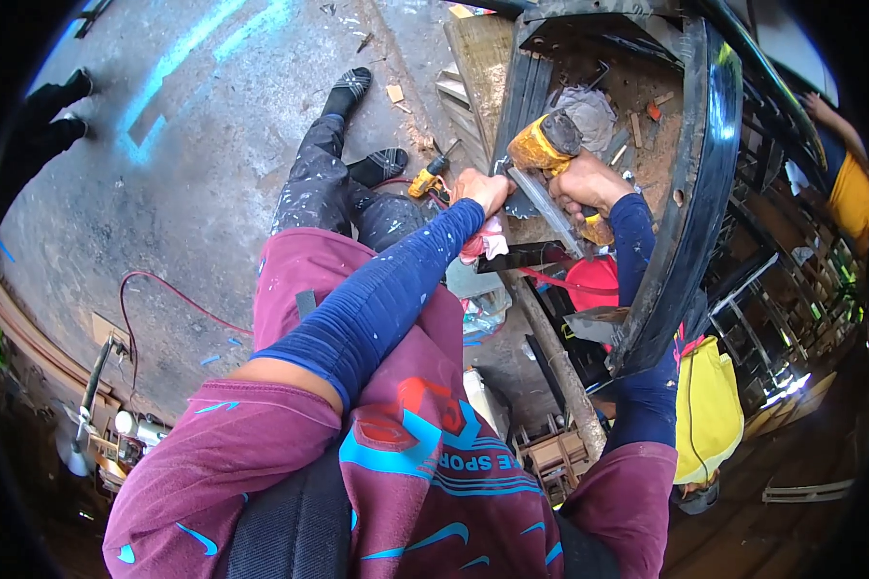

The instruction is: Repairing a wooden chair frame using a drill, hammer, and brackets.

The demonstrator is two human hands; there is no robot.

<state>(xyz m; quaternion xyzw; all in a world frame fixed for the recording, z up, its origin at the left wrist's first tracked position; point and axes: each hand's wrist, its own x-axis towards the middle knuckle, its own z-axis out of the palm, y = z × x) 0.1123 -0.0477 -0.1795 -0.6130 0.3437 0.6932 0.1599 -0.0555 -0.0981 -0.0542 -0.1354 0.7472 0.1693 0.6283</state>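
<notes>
My right hand (586, 183) is closed around a yellow-and-black power tool (541, 143), held over a grey metal bar (550, 212). My left hand (485, 191) grips the bar's upper end at a black steel frame (705, 193); a pink-and-white cloth (483, 243) hangs just below that hand. A second yellow drill (425, 181) lies left of it. Crumpled grey cloth (584, 116) and wood bits sit inside the frame, and a red bucket (591, 282) is beneath my right forearm.
Another person's dark-trousered legs (58, 116) stand at far left; a person in yellow (850, 193) is at far right. A red hose (179, 294) crosses the concrete floor (193, 222). A yellow bag (710, 415), a long pole (560, 376) and metal scrap surround the work.
</notes>
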